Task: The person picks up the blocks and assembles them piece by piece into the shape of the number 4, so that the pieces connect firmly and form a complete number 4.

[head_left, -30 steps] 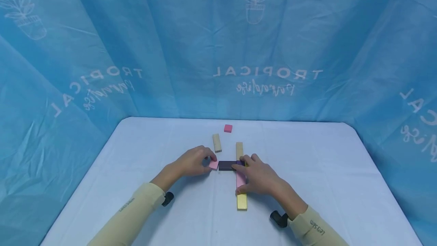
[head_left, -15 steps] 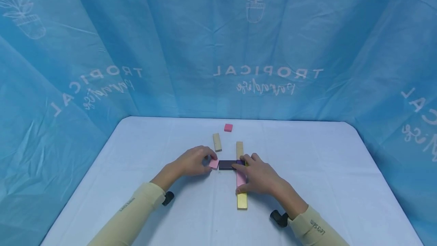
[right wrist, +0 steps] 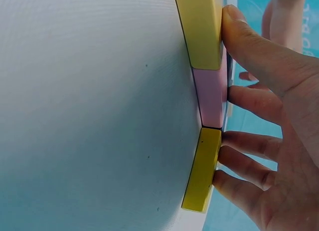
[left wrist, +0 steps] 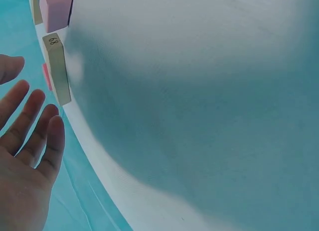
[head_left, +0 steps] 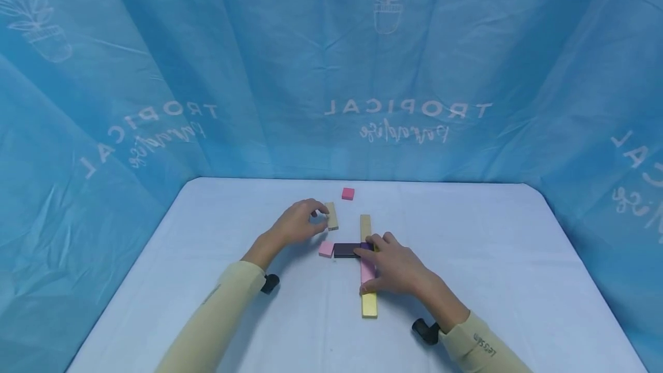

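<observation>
My left hand [head_left: 297, 222] is at a plain wooden block [head_left: 332, 217], thumb and fingers spread at its left side; in the left wrist view this block [left wrist: 58, 69] bears a number and the fingers show a gap from it. A small pink block [head_left: 326, 249] lies just left of a black block [head_left: 346, 251]. My right hand [head_left: 396, 269] rests spread over a column of blocks: a wooden one [head_left: 365, 224], a pink one [head_left: 367, 270] and a yellow one [head_left: 369, 307]. In the right wrist view its fingers touch another yellow block [right wrist: 202, 168], the thumb the nearer yellow.
A red block [head_left: 348, 193] lies near the back of the white-covered table [head_left: 248, 200]. Blue printed curtain [head_left: 290, 73] hangs behind the table and along both sides.
My left hand has let go of the small pink block beside the black one and moved up to the loose wooden block. The right hand has stayed in place.
</observation>
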Motion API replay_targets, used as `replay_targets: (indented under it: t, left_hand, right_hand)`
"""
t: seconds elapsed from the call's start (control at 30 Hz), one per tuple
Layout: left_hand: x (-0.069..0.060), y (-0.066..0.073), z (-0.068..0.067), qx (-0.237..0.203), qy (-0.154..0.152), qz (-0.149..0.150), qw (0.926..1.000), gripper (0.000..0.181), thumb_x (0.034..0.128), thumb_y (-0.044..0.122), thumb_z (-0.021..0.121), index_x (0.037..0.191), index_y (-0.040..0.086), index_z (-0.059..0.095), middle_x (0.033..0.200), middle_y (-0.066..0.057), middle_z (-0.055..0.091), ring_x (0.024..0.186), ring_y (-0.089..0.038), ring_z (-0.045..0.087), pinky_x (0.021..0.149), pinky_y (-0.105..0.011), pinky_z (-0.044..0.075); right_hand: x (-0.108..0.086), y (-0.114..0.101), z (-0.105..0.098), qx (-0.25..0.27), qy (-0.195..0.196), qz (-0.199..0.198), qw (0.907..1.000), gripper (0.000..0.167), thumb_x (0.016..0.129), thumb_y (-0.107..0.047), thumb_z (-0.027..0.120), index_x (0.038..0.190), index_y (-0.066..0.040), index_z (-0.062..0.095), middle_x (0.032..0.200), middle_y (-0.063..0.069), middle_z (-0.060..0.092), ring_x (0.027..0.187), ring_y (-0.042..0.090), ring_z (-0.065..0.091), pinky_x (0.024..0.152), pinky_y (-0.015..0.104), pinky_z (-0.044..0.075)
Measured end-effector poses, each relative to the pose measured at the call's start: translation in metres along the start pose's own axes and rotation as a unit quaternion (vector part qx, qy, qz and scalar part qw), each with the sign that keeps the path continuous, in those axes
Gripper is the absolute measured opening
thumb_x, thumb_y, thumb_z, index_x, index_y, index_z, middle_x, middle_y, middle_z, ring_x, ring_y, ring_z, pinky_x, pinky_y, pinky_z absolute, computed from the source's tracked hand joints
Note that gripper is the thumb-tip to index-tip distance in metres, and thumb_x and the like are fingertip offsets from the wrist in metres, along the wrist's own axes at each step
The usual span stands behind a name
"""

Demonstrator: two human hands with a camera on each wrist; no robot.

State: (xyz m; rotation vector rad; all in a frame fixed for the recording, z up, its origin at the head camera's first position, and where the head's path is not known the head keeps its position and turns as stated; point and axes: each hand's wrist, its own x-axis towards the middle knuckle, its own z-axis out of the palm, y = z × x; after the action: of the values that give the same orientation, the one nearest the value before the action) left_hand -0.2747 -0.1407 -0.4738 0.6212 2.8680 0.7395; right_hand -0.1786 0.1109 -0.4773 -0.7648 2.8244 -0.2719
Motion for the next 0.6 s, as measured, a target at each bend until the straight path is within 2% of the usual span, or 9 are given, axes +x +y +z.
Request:
replay_targets:
  t: [0.27,0.43,0.6]
  left_hand:
    - [0.011,0.003,0.004,0.031,0.011,-0.032,0.9990,0.045,0.0820,0.038,0.073,0.121,0.019,0.064,0.133,-0.002,0.052,0.128,-0.023,0.043,0.104,-0.045,0.037]
    - [0.017,0.004,0.007,0.039,0.017,-0.053,0.9977,0.060,0.0779,0.045,0.076,0.128,0.018,0.060,0.136,-0.005,0.048,0.128,-0.025,0.042,0.102,-0.047,0.038]
    - [0.024,0.004,0.010,0.052,-0.003,-0.063,0.9967,0.074,0.0727,0.052,0.078,0.134,0.018,0.055,0.141,-0.009,0.044,0.130,-0.029,0.039,0.103,-0.049,0.037]
  right_hand:
    - [0.001,0.002,0.000,-0.004,0.001,0.000,1.0000,0.086,0.064,-0.071,0.072,0.137,-0.030,0.055,0.139,0.009,0.046,0.111,0.025,0.042,0.078,0.041,0.050]
    - [0.001,0.003,0.001,-0.006,0.001,-0.002,1.0000,0.086,0.064,-0.071,0.072,0.138,-0.032,0.054,0.139,0.008,0.045,0.111,0.024,0.042,0.078,0.039,0.050]
    - [0.002,0.004,0.001,-0.005,-0.003,-0.003,1.0000,0.086,0.064,-0.072,0.071,0.138,-0.032,0.053,0.141,0.007,0.044,0.112,0.023,0.041,0.077,0.039,0.050]
